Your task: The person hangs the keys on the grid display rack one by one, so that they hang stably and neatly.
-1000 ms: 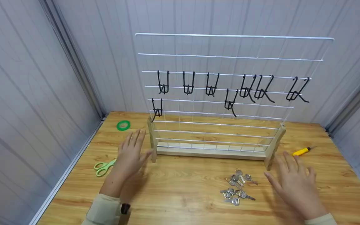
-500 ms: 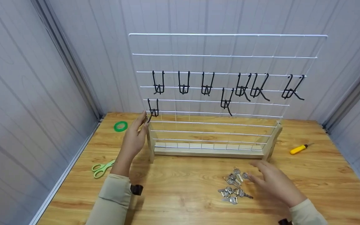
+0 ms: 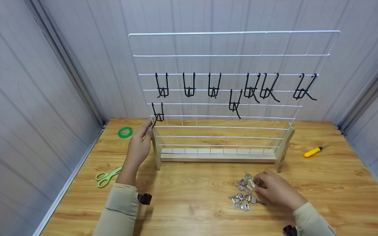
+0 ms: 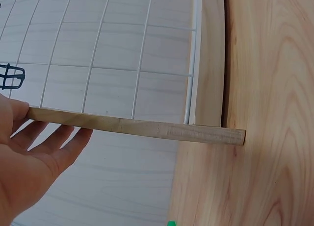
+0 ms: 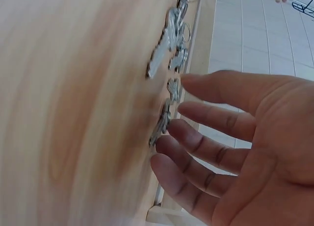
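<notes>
A white wire grid rack with a wooden base stands on the table, several black hooks hanging from its bars. My left hand grips the rack's wooden side post, thumb on one side and fingers on the other. Several silver keys lie loose in front of the rack's right end. Over the rightmost key hovers my right hand, fingertips close to it and a gap between thumb and index finger. That key is partly hidden by the fingers in the head view.
Green-handled scissors and a roll of green tape lie left of the rack. A yellow-handled screwdriver lies to the right. Grey panel walls enclose the table's back and sides.
My left hand has moved up and right onto the side post and taken hold of it. The right hand has come left and lowered to the keys. The head view has shifted slightly.
</notes>
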{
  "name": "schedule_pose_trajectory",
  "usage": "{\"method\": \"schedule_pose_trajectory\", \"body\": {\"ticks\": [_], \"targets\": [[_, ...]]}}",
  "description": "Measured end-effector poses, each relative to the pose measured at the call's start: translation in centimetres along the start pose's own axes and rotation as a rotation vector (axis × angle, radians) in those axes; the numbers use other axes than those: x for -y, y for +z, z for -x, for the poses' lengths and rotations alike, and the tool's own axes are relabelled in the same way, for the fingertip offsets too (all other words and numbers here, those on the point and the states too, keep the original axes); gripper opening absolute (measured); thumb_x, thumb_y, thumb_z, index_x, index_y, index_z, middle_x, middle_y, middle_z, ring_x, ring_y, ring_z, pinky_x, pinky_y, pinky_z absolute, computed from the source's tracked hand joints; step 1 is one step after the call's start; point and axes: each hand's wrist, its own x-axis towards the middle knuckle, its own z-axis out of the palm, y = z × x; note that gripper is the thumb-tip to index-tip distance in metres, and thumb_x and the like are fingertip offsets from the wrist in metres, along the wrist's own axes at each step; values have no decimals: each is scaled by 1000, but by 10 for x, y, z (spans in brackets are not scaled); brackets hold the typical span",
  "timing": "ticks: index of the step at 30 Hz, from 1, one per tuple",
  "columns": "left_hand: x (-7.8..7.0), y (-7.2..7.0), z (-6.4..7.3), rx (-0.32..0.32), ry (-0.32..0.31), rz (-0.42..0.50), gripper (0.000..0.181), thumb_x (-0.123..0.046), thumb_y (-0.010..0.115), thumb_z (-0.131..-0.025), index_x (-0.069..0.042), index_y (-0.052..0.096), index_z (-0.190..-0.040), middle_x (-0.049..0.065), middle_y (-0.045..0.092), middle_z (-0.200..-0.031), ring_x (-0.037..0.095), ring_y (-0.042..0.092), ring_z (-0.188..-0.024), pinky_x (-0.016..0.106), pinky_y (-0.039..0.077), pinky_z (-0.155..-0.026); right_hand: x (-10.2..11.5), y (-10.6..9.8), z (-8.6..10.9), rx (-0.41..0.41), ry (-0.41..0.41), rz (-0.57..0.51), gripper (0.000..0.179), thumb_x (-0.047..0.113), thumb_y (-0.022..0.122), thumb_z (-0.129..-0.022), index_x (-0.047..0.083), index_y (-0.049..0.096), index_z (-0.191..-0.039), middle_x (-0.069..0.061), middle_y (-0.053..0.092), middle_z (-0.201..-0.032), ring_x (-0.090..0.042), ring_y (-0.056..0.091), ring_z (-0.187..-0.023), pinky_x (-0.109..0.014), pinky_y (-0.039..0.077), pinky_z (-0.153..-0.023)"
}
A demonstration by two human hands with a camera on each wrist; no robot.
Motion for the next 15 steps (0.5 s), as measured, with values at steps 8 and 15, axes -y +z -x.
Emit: {"method": "schedule_pose_trajectory", "body": {"ticks": [8,15], "targets": [[-2,2,-3,-4,-4,6,47,-16,44,-116,-5,46,-161,22,47,-166,37,44,-156,55,39,-130,2,-3,2,-56,119,10,29,15,77,-98,0,68,-120,-14,66,-113,-28,69,-100,-56,60,-92],[0,2,-3,-8,-23,10,47,-14,45,-115,-5,46,-161,22,51,-163,35,50,-152,54,43,-127,-2,0,1,-14,156,16,25,15,76,-98,-1,67,-116,-13,66,-107,-30,68,-99,-57,60,-94]]}}
